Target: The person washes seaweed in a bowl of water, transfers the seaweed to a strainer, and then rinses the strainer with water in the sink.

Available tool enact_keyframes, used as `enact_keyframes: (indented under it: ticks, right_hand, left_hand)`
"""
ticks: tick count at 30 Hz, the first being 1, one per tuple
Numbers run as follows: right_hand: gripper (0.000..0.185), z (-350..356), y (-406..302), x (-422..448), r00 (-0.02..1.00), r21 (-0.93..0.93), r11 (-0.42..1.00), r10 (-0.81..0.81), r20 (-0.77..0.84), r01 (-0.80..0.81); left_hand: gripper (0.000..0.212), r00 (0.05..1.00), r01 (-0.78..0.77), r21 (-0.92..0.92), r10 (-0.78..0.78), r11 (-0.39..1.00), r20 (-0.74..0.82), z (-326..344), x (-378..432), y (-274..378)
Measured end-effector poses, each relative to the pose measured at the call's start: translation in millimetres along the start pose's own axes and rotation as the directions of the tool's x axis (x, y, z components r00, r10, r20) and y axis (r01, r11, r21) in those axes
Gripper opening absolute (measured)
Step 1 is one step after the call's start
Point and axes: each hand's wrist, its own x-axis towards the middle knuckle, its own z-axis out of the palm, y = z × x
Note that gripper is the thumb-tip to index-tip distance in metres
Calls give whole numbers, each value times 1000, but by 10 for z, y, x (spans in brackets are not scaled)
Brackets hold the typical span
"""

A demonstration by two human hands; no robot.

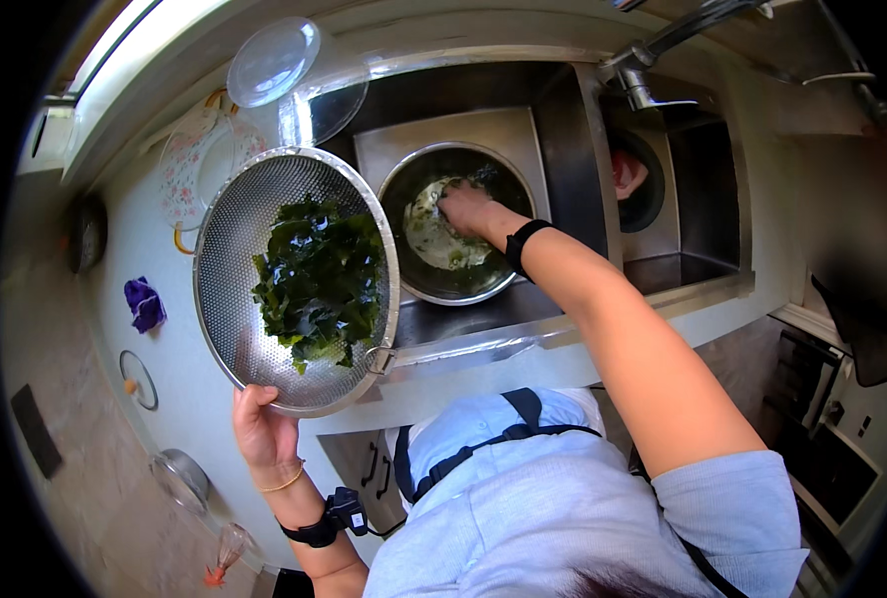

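My left hand grips the near rim of a perforated metal colander, thumb over the edge. Wet dark green leaves, seaweed by their look, lie heaped in the colander, which is beside the sink's left end. My right hand is down in a round metal bowl of water standing in the large sink basin. Green scraps float in this water around my fingers. Whether my right fingers hold any leaves cannot be made out.
A faucet reaches over the small right basin, where a dark bowl holds something pink. Clear plastic lids and a flowered glass dish stand beyond the colander. Farther left are a purple cloth, a glass lid and a metal pot.
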Motion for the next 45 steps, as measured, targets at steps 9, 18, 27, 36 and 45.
enact_keyframes:
  ticks: [9,18,27,36,45]
  right_hand:
    - [16,390,-84,-74,971,-31,994,-96,218,105]
    - [12,-245,-153,-465,938,567,824,-209,278,16]
    - [14,-1902,-884,-1716,535,311,659,-165,-829,685]
    - [22,-1830,-944,-1770,647,450,597,-158,-746,664]
    - [22,-755,19,-953,986,634,765,-16,-163,117]
  left_hand:
    - [62,999,-1,20,2,1000,-43,-12,-26,-19]
    - [68,999,-11,70,9,998,32,45,-32,-15]
    - [68,990,-57,167,35,984,134,185,90,-289]
    - [65,973,27,112,-52,993,223,173,207,-401]
    - [62,992,-6,-11,8,1000,122,-71,85,-189]
